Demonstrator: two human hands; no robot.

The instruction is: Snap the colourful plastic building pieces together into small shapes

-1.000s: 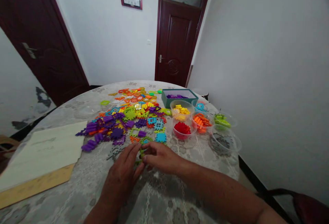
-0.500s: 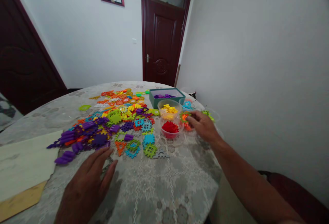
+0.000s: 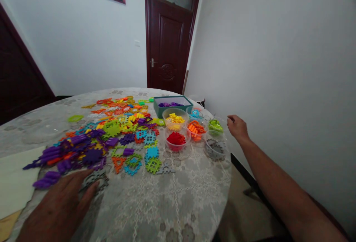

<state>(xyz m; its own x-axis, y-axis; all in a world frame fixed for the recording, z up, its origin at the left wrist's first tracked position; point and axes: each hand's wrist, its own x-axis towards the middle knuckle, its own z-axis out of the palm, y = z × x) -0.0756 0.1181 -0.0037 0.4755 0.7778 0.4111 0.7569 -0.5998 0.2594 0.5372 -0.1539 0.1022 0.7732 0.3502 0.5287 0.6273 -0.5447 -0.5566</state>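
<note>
My left hand (image 3: pixel 62 197) is low over the table's left side, thumb and fingers apart around a grey toothed plastic piece (image 3: pixel 100 178), which seems to lie on the cloth. A heap of toothed building pieces (image 3: pixel 91 142), mostly purple on this side, spreads beyond it. My right hand (image 3: pixel 237 128) hovers past the table's right edge with curled fingers. What they hold, if anything, is hidden. Nearest to it is a clear bowl of light green pieces (image 3: pixel 215 125). Beside that stand bowls of grey pieces (image 3: pixel 215 147) and orange pieces (image 3: pixel 196 128).
More clear bowls hold red pieces (image 3: pixel 176 139), yellow pieces (image 3: pixel 175 119) and blue pieces (image 3: pixel 196 114). Behind them is a green box (image 3: pixel 158 110) with purple pieces. A pale sheet (image 3: pixel 19 182) lies at the left. The round table's edge (image 3: pixel 230 182) curves past the bowls.
My right hand has left the orange bowl and moved right, beyond the green bowl. My left hand has shifted a little left around the grey piece. The view has turned slightly right.
</note>
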